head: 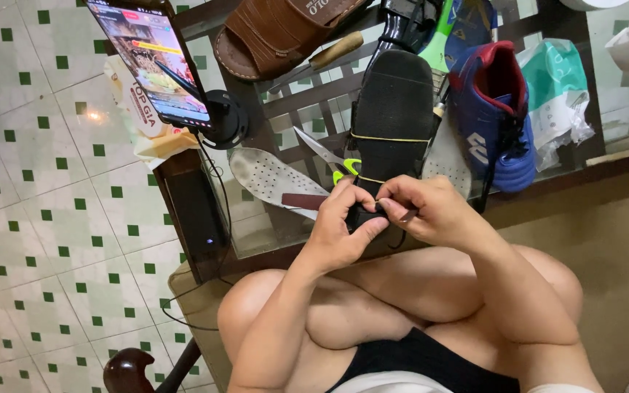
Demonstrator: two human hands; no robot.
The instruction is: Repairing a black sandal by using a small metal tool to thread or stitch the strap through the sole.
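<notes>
A black sandal (393, 109) lies sole-up over the glass table's near edge, with yellow thread bands across its sole. My left hand (343, 225) grips the sandal's near end, thumb pressed on the edge. My right hand (431, 211) pinches the same end from the right, fingertips meeting the left hand's at the sole's rim. A thin tool or needle seems to sit in the right fingers, too small to tell. Both hands hover above my bare knees.
On the glass table (620, 156) lie a white insole (271, 178), scissors with green handles (329, 156), a blue and red sports shoe (493, 116) and a brown sandal (278, 33). A phone on a stand (154, 62) stands at the left. Tiled floor is on the left.
</notes>
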